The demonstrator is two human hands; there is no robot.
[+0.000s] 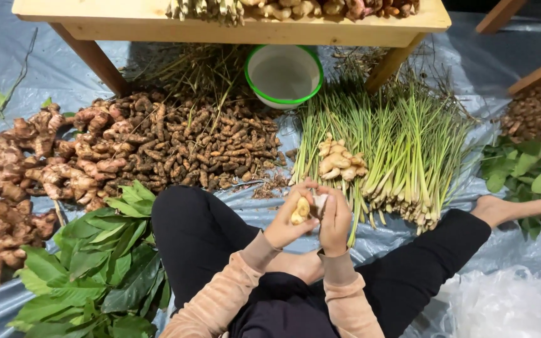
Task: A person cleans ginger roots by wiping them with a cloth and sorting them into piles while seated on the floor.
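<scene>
Pale ginger [300, 210] is gripped in the left hand [286, 222], fingers curled round it, raised above the lap. The right hand [335, 219] is closed beside it, touching; what it holds cannot be told. Both forearms are bent inward. One ginger clump [339, 159] is seen ahead on the lemongrass [402, 150], one bowl [284, 74] beyond. Leaves [101, 269] crowd the left; tarp [270, 209] lies bare just ahead.

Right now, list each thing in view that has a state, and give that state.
left hand: closed around a pale ginger piece
right hand: fingers curled, touching the same piece
bowl: upright, looks empty
lemongrass: laid in a row, stalks side by side
ginger clump: resting on the lemongrass
small dark roots: heaped loose
green leaves: piled flat
</scene>
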